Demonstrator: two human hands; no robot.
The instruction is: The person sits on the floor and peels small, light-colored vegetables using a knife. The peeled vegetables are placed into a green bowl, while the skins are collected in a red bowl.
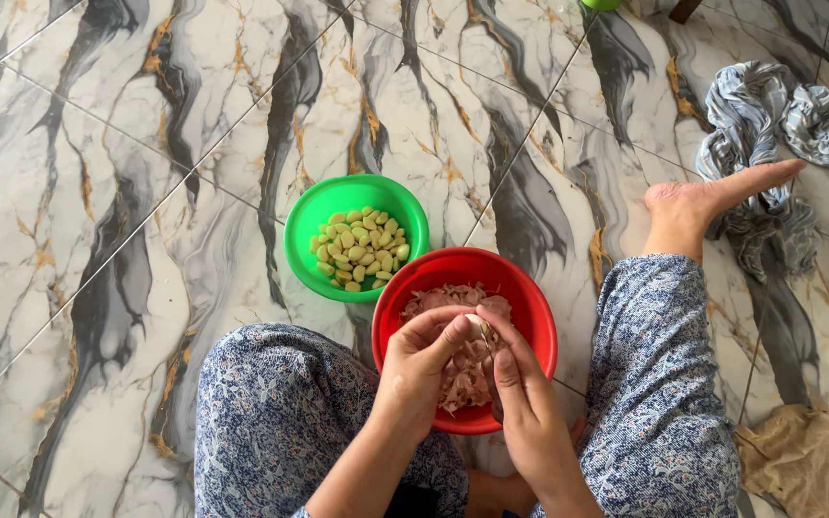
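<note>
My left hand (421, 369) and my right hand (522, 393) meet over a red bowl (528, 299), both pinching one pale garlic clove (475, 326) between thumbs and fingertips. The red bowl holds a heap of papery garlic skins (453, 299). Just behind it to the left stands a green bowl (314, 225) with several peeled yellowish cloves (362, 251). The two bowls touch at their rims. Whether the right hand also holds a small tool is hidden by the fingers.
I sit on a marble-patterned tile floor (98, 192) in blue floral trousers, left knee (275, 403) low, right leg (659, 384) stretched, bare foot (712, 197) on a grey striped cloth (769, 134). A tan cloth (808, 460) lies bottom right.
</note>
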